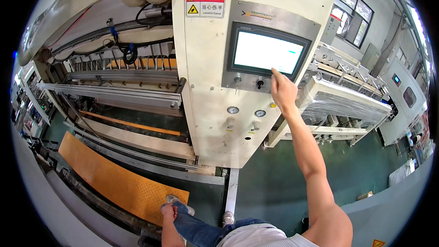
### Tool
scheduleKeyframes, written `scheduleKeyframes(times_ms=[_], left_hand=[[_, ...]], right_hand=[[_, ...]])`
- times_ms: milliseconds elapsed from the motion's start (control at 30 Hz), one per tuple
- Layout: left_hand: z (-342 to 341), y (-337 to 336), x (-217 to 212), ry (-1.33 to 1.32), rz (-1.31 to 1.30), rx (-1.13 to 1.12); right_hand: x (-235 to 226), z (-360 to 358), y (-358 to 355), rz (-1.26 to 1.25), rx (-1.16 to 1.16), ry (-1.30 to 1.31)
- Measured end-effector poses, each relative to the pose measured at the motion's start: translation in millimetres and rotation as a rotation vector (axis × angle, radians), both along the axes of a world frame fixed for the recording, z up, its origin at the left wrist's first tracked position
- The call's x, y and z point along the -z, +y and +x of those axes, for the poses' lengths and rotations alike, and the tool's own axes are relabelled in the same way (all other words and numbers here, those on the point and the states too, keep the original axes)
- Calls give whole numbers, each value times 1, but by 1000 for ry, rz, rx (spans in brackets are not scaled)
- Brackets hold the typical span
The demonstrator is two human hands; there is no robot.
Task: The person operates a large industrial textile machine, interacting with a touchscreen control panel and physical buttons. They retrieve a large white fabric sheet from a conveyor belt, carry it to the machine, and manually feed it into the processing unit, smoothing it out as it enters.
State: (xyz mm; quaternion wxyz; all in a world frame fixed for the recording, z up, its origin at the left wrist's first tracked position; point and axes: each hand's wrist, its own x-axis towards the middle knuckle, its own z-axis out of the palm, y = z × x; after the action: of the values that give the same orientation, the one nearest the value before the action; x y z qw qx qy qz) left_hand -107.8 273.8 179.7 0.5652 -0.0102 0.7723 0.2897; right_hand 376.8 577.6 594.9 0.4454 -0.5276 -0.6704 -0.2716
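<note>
My right hand (283,92) reaches up to a touch screen (269,51) set in a grey metal control panel (298,19). Its index finger is stretched out, with the tip at the screen's lower edge. The other fingers are curled, and nothing is held. Just below the screen sit a small switch (237,80) and a black knob (259,83). The screen is bright and mostly white. Low down by my jeans (196,225), my left hand (169,211) hangs with its fingers curled in, and I see nothing in it.
Two round gauges (232,110) are on the cream machine cabinet (208,87). To the left is an open machine bay with metal bars (114,95). An orange tread plate (116,174) lies by my feet. A plastic-wrapped frame (347,103) stands right, over green floor (274,174).
</note>
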Motion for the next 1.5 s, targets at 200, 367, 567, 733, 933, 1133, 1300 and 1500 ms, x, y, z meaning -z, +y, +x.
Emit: scheduleKeyframes(times_ms=[200,367,567,733,933,1133,1300,1500], left_hand=[[-7,-11,13,2,47,-25],[-5,-14,26,-34,48,-49],[0,-19,5,-16,-16,-13],[-2,-24,10,-6,-22,-12],[-7,-31,34,-15,47,-36],[2,-31,16,1,3,-13],[4,-36,16,-5,-8,-33],[7,-37,11,-44,-26,-45]], right_hand=[[123,-42,-85,-553,-286,-201],[234,2,-230,-1421,-519,-653],[231,70,-357,-1812,-983,-769],[209,67,-423,-1649,-1065,-716],[220,49,-413,-1516,-1224,-626],[217,25,-398,-1614,-1371,-588],[236,27,-398,-1526,-1488,-575],[233,25,-385,-1438,-1552,-614]])
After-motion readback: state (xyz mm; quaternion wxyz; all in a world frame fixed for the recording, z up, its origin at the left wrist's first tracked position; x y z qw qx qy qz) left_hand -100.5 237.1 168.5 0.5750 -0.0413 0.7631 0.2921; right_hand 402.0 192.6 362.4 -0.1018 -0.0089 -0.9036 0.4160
